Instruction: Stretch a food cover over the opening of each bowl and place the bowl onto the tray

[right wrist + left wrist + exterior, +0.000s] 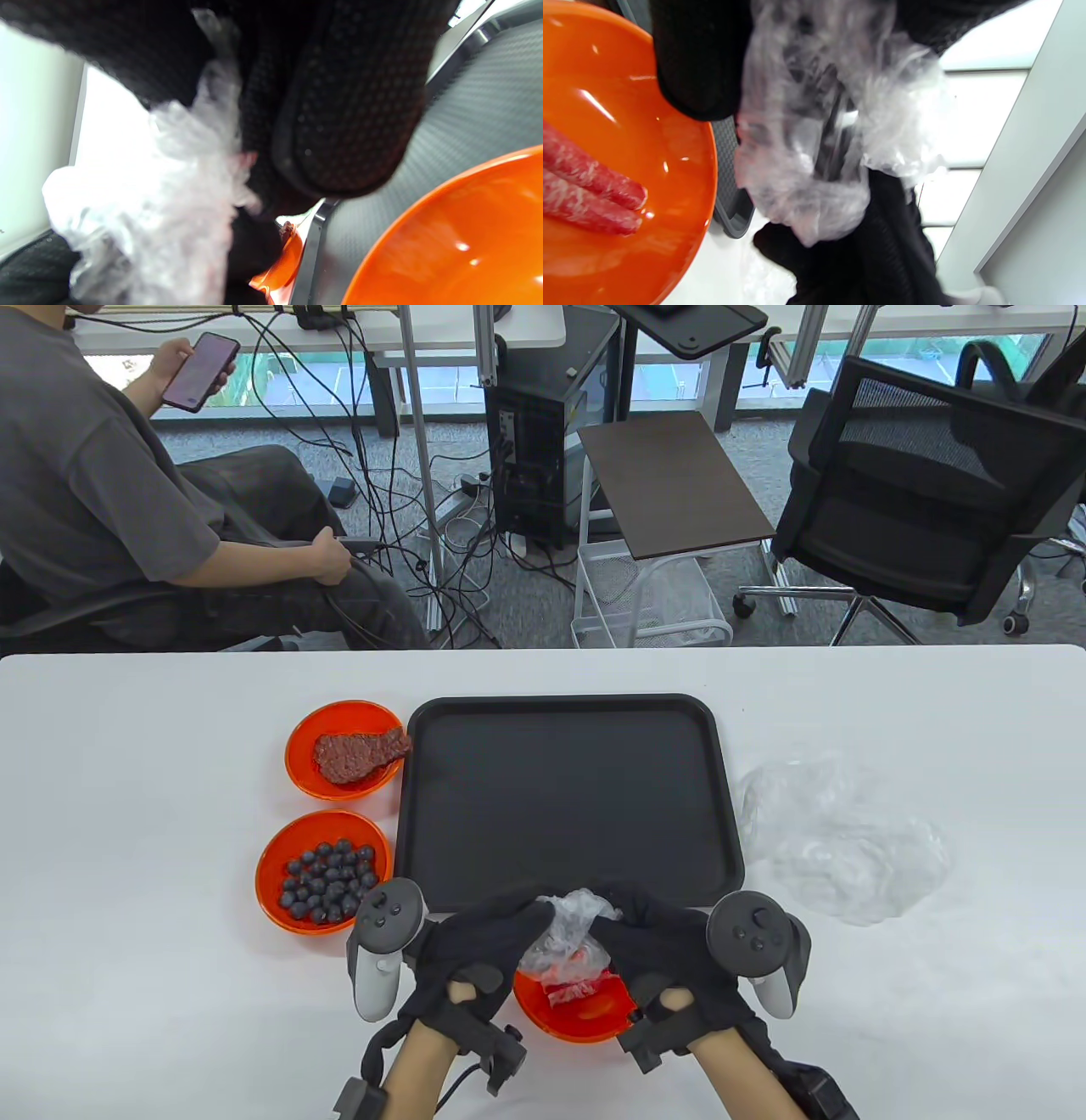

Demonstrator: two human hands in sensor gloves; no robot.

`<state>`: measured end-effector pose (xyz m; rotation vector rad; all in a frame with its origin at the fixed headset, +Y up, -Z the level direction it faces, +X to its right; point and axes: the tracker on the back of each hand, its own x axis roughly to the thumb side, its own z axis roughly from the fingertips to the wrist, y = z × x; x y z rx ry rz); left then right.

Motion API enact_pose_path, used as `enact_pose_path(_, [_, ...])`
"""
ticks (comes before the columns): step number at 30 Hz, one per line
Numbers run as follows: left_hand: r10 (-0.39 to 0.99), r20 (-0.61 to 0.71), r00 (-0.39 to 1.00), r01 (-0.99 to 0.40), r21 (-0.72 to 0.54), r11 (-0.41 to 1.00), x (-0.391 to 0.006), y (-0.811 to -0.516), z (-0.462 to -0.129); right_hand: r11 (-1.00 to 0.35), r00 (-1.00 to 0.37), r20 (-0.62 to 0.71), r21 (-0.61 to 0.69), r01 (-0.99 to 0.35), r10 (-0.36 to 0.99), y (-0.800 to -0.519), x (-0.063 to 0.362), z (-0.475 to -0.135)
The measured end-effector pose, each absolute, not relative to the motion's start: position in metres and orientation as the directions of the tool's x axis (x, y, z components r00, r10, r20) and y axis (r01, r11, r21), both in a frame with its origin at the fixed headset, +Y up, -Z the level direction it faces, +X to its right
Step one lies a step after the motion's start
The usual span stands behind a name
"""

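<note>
An orange bowl point(585, 1014) with red meat rolls point(589, 190) stands at the table's near edge, just in front of the black tray point(568, 797). Above it both hands hold one crumpled clear food cover point(573, 929) between them. My left hand point(496, 937) grips its left side and my right hand point(649, 937) its right side. The cover point(818, 127) shows bunched among black glove fingers in the left wrist view, and the same cover point(161, 203) hangs by the bowl rim point(445, 237) in the right wrist view.
Left of the tray stand an orange bowl with a meat slab point(348, 751) and an orange bowl of dark berries point(327, 872). More clear covers point(840, 836) lie in a heap right of the tray. A seated person point(127, 500) is beyond the table's far edge.
</note>
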<state>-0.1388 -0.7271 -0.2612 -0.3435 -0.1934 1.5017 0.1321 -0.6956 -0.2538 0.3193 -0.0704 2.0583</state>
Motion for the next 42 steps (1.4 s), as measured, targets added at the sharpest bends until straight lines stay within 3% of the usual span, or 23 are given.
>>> enact_pose_path(5, [0.990, -0.118, -0.074, -0.967, -0.234, -0.100, -0.158, -0.729, -0.261, -0.509, -0.470, 0.223, 0.168, -0.844, 0.854, -0.702, 0.135, -0.256])
enact_pose_path(7, [0.980, -0.146, -0.134, -0.962, -0.219, -0.165, -0.162, -0.733, -0.262, -0.437, -0.400, 0.197, 0.210, -0.875, 0.895, -0.707, 0.138, -0.258])
enact_pose_path(9, [0.971, -0.185, -0.149, -0.938, -0.285, -0.198, -0.159, -0.738, -0.264, -0.336, -0.301, 0.172, 0.237, -0.912, 0.938, -0.709, 0.142, -0.260])
enact_pose_path(12, [0.973, -0.212, -0.094, -0.906, -0.387, -0.172, -0.149, -0.741, -0.266, -0.187, -0.160, 0.138, 0.222, -0.957, 0.978, -0.711, 0.145, -0.261])
enact_pose_path(14, [0.984, -0.179, 0.004, -0.878, -0.471, -0.082, -0.140, -0.739, -0.266, -0.107, -0.083, 0.126, 0.197, -0.975, 0.989, -0.712, 0.147, -0.261])
enact_pose_path(18, [0.978, -0.115, 0.172, -0.870, -0.484, 0.096, -0.129, -0.733, -0.263, 0.027, 0.050, 0.095, 0.231, -0.973, 0.994, -0.717, 0.145, -0.261])
enact_pose_path(25, [0.969, -0.057, 0.238, -0.770, -0.619, 0.153, -0.114, -0.731, -0.259, 0.006, 0.030, 0.090, 0.264, -0.964, 0.995, -0.719, 0.136, -0.259])
enact_pose_path(30, [0.993, -0.108, -0.050, -0.705, -0.700, -0.112, -0.120, -0.728, -0.262, 0.010, 0.042, 0.099, 0.301, -0.953, 0.994, -0.719, 0.136, -0.260])
enact_pose_path(33, [0.978, -0.148, -0.146, -0.669, -0.714, -0.208, -0.121, -0.730, -0.262, -0.006, 0.032, 0.117, 0.314, -0.950, 0.993, -0.718, 0.135, -0.260])
enact_pose_path(42, [0.987, -0.140, 0.083, -0.767, -0.641, -0.027, -0.101, -0.727, -0.257, -0.228, -0.170, 0.228, 0.258, -0.939, 0.959, -0.712, 0.125, -0.254])
